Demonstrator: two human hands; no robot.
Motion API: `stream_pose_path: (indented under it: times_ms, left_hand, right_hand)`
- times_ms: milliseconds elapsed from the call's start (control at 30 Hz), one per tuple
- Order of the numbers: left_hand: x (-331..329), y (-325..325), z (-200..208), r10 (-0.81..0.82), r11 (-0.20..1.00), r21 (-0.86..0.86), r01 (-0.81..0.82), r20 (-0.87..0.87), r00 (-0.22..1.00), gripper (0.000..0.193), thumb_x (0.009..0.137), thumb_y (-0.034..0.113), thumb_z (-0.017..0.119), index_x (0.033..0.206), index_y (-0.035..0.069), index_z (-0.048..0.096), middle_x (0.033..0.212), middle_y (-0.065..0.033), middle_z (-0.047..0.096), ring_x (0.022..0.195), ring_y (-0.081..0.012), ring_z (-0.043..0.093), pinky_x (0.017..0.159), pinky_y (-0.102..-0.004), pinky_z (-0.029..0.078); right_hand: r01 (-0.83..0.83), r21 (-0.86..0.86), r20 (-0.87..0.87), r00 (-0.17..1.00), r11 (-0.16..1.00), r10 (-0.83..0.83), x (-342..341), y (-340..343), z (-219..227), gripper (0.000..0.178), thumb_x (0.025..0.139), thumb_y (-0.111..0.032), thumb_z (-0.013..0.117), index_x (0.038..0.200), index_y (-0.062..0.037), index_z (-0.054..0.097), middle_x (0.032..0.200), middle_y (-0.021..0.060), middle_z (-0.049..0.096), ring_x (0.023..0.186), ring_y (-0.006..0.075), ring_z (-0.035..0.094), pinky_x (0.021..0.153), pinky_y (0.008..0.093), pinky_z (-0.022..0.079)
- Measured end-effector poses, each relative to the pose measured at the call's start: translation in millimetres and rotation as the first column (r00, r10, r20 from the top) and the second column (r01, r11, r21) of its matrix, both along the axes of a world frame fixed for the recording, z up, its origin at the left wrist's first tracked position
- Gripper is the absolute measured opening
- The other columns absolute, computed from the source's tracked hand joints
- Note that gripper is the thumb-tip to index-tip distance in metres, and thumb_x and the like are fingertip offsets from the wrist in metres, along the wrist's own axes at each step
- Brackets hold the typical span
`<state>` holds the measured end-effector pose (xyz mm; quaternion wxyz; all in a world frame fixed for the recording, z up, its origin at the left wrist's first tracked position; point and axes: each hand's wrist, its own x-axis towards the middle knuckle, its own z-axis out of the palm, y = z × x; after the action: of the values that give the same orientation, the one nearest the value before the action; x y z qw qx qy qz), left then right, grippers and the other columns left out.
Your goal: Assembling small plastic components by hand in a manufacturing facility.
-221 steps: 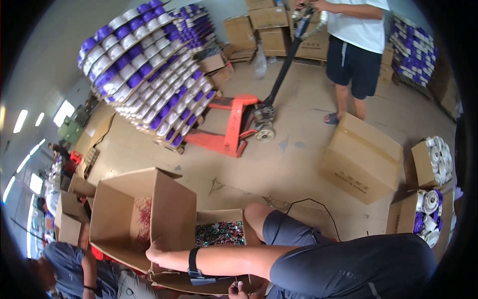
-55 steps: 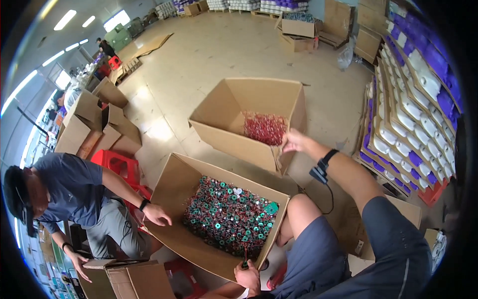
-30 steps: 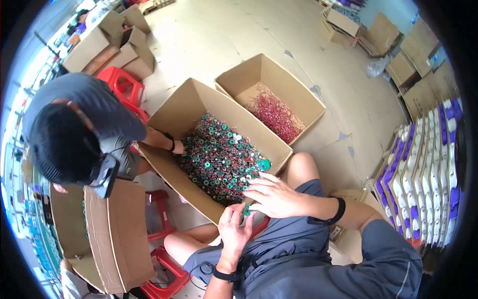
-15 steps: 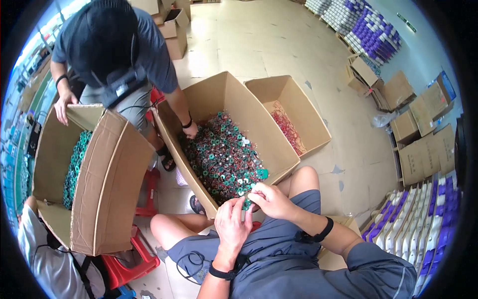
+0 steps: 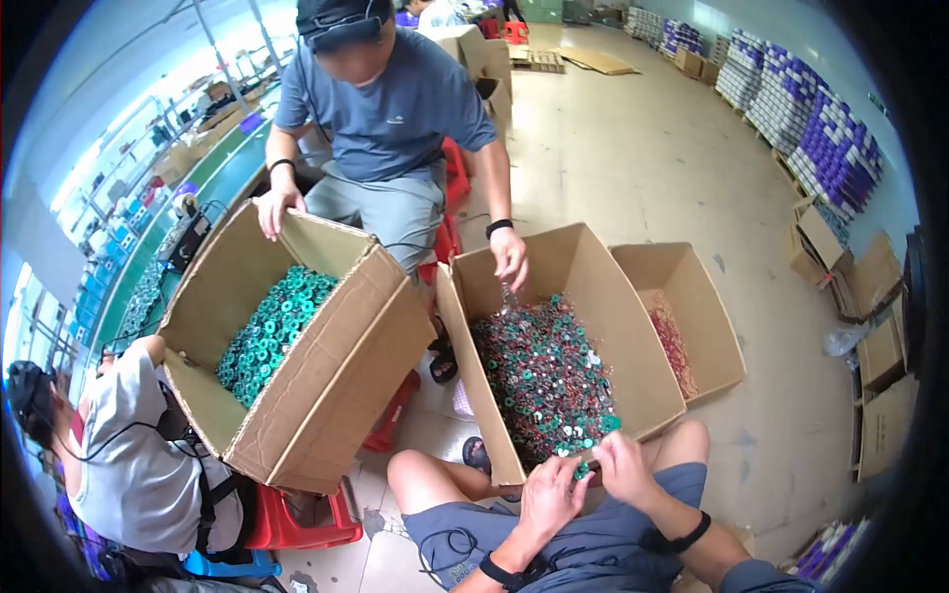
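Note:
My left hand [image 5: 550, 500] and my right hand [image 5: 625, 466] meet at the near edge of an open cardboard box [image 5: 474, 316] heaped with small green and copper ring-shaped parts [image 5: 542, 376]. Both hands pinch one green ring part [image 5: 583, 467] between their fingertips. My knees frame the box's near corner. A person in a grey shirt sits across from me, one hand [image 5: 511, 259] dipping into the same box at its far end.
A tilted large box [image 5: 326, 366] full of green rings [image 5: 269, 331] is held by that person's other hand [image 5: 275, 211]. A smaller box [image 5: 712, 326] with red parts sits right. Another person crouches at lower left. Red stools [image 5: 297, 519], stacked purple-white rolls [image 5: 811, 128] far right.
The view has swung round from the pallet area to the box in front of me. My right hand left the red-parts box and joined my left hand on a green ring.

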<state>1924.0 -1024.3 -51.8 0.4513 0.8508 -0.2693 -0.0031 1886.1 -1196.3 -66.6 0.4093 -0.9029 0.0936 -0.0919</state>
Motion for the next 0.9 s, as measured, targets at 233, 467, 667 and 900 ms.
stream_pose_path:
  times_ms: [233, 467, 667, 900]
  left_hand:
    - [4, 26, -25, 0.047, 0.989, 0.145, -0.027, -0.130, 0.990, 0.033, 0.080, 0.029, 0.081, 0.101, 0.005, 0.072, 0.087, -0.0120, 0.067, 0.074, -0.0278, 0.068, 0.068, -0.0355, 0.057]
    - [17, 63, 29, 0.207, 0.977, -0.001, -0.212, -0.219, 0.954, 0.034, 0.073, 0.013, 0.087, 0.101, 0.000, 0.073, 0.091, -0.0127, 0.071, 0.085, -0.0245, 0.070, 0.079, -0.0342, 0.056]
    - [75, 126, 129, 0.346, 0.868, -0.237, -0.437, -0.344, 0.873, 0.034, 0.081, -0.001, 0.077, 0.114, -0.004, 0.068, 0.100, -0.0056, 0.069, 0.091, -0.0139, 0.065, 0.084, -0.0282, 0.053]
    - [203, 211, 263, 0.522, 0.825, -0.155, -0.544, -0.162, 0.837, 0.028, 0.086, 0.021, 0.076, 0.103, 0.000, 0.072, 0.087, -0.0010, 0.068, 0.081, -0.0084, 0.059, 0.074, -0.0240, 0.045]
  right_hand:
    - [0.084, 0.270, -0.175, 0.984, 0.959, -0.037, 16, -27, 11, 0.018, 0.097, -0.019, 0.061, 0.088, -0.0049, 0.054, 0.069, 0.0053, 0.052, 0.065, 0.0136, 0.050, 0.061, 0.0343, 0.046]
    - [0.629, -0.322, -0.136, 0.708, 0.707, -0.693, 98, -272, -65, 0.057, 0.084, -0.032, 0.075, 0.123, 0.0011, 0.049, 0.120, 0.0230, 0.058, 0.112, 0.0349, 0.057, 0.095, 0.0463, 0.047]
    - [0.166, 0.013, -0.217, 0.963, 0.986, -0.159, 59, -187, -78, 0.076, 0.082, -0.031, 0.074, 0.140, 0.0052, 0.041, 0.131, 0.0293, 0.052, 0.124, 0.0434, 0.051, 0.109, 0.0474, 0.039]
    - [-0.757, -0.179, -0.840, 0.450, 0.628, 0.304, 24, -23, -140, 0.068, 0.080, -0.070, 0.060, 0.113, -0.0111, 0.069, 0.107, 0.0165, 0.070, 0.105, 0.0336, 0.066, 0.089, 0.0454, 0.052]
